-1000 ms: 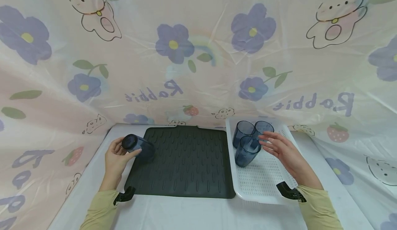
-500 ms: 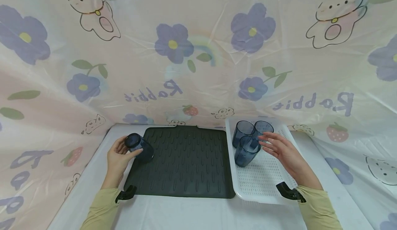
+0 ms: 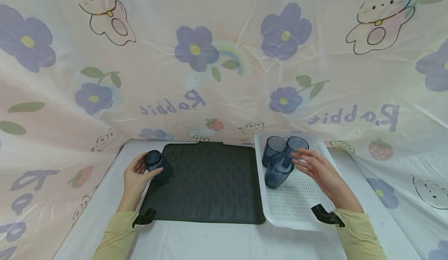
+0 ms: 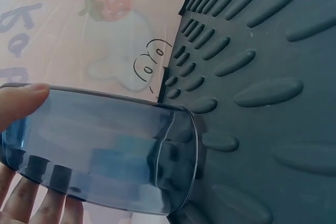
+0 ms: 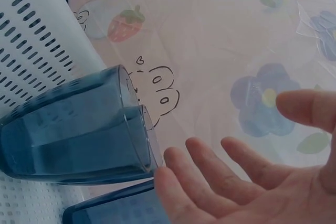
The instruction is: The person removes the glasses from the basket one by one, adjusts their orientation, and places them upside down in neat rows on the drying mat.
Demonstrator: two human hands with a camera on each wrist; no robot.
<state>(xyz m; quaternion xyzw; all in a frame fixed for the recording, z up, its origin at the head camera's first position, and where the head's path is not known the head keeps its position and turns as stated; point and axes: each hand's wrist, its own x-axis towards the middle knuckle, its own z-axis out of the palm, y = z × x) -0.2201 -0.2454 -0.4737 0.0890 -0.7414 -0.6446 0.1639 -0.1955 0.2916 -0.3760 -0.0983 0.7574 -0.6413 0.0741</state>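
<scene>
My left hand [image 3: 135,177] grips a blue glass tumbler [image 3: 161,170] between thumb and fingers. The tumbler is upside down and leans a little, its thick base up, its rim at the left part of the dark ribbed drying mat [image 3: 210,186]. In the left wrist view the tumbler [image 4: 110,150] shows see-through, rim close to the ribs. My right hand [image 3: 320,174] hovers over the white basket with relaxed fingers and holds nothing. Its fingertips are right by the rim of the front tumbler [image 3: 279,171]; two more tumblers [image 3: 274,151] stand upright behind.
The white perforated basket [image 3: 297,213] stands against the mat's right edge. A white cloth [image 3: 217,240] covers the table. Behind and at both sides hangs a printed curtain [image 3: 238,85] with flowers and rabbits.
My left hand has moved slightly right with the tumbler, which has tipped more upright onto its rim over the mat. The right hand stays where it was.
</scene>
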